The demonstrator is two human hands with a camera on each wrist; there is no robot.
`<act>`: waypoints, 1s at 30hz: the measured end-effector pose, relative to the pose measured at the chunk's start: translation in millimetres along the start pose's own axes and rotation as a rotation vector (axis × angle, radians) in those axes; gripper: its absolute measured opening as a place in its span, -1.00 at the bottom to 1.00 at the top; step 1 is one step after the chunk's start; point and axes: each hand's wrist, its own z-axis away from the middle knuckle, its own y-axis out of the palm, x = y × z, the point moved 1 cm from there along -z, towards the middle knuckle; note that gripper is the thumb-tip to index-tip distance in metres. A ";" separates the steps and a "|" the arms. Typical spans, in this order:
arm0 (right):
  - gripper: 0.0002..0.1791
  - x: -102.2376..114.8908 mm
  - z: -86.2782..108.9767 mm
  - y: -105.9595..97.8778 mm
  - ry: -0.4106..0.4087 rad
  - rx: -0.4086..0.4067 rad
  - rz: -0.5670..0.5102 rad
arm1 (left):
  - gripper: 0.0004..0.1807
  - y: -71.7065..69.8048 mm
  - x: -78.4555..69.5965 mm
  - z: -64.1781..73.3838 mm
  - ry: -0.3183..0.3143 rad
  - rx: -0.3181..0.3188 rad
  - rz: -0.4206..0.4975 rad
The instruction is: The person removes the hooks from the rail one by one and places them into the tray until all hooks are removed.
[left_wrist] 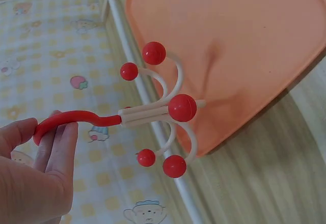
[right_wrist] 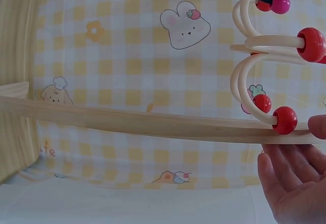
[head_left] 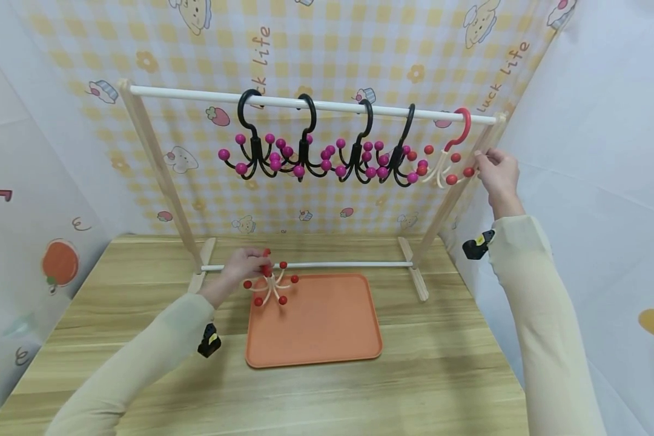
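Note:
My left hand (head_left: 242,266) pinches the curved red hook of a cream multi-arm hanger (left_wrist: 147,114), its arms tipped with red balls. That hanger is held over the left back part of an orange tray (head_left: 321,321). At the upper right, my right hand (head_left: 498,172) grips the wooden side post (right_wrist: 204,130) of a rack, thumb on one side and fingers partly hidden behind it. Just beside this hand, a similar cream hanger (head_left: 441,166) hangs by its red hook from the rack's white top rod (head_left: 332,107).
Several black hangers (head_left: 256,148) with magenta balls hang along the same rod, left of the red-hooked one. A lower white rod (head_left: 349,264) runs behind the tray between the rack's wooden feet (head_left: 414,275). The wood-grain table (head_left: 283,399) carries tray and rack.

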 end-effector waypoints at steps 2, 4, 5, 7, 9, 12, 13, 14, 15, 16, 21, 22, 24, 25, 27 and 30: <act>-0.43 10.9 15.4 3.8 -0.003 -0.003 0.028 | -0.70 2.8 4.8 -0.8 -0.007 0.005 -0.012; -0.43 20.6 29.0 7.7 0.000 -0.011 0.031 | -0.72 4.9 8.7 -1.6 -0.016 -0.001 -0.014; -0.44 24.5 34.9 9.1 0.002 -0.013 0.034 | -0.74 5.9 10.0 -1.5 -0.013 -0.001 -0.017; -0.41 34.1 49.3 13.5 0.006 -0.026 0.083 | -0.77 7.6 12.4 -1.8 -0.001 0.000 -0.012; -0.42 37.9 54.9 14.4 0.007 -0.025 0.078 | -0.79 9.0 14.2 -2.2 0.004 -0.001 0.003; -0.42 40.7 58.8 14.9 0.012 -0.025 0.071 | -0.79 10.8 15.7 -2.2 0.009 0.010 0.008; -0.42 40.6 58.6 14.8 0.014 -0.024 0.071 | -0.79 11.4 15.9 -2.1 0.007 0.010 0.002; -0.42 40.3 57.7 14.6 0.017 -0.023 0.069 | -0.78 12.0 16.2 -2.1 0.003 0.008 -0.001; -0.42 39.1 55.9 14.3 0.019 -0.024 0.068 | -0.78 12.5 16.3 -1.9 0.001 0.006 -0.013; -0.41 37.6 53.9 13.6 0.015 -0.022 0.071 | -0.78 13.1 16.1 -1.7 -0.001 0.002 -0.025; -0.43 25.0 37.2 7.8 -0.002 -0.017 0.038 | -0.77 16.1 15.1 -0.5 -0.016 -0.016 -0.081; -0.43 24.8 36.9 7.5 -0.005 -0.014 0.039 | -0.77 16.6 14.9 -0.4 -0.020 -0.019 -0.089; -0.44 26.1 38.2 8.1 0.001 -0.016 0.034 | -0.77 17.3 14.5 -0.1 -0.026 -0.024 -0.097; -0.43 27.6 40.3 8.7 0.004 -0.014 0.030 | -0.77 17.6 14.3 0.1 -0.026 -0.025 -0.101; -0.40 35.6 50.1 12.2 0.013 -0.019 0.067 | -0.77 17.4 14.1 0.4 -0.028 -0.027 -0.102; -0.41 39.4 55.2 13.3 0.016 -0.016 0.058 | -0.75 16.2 14.1 1.1 -0.021 -0.021 -0.115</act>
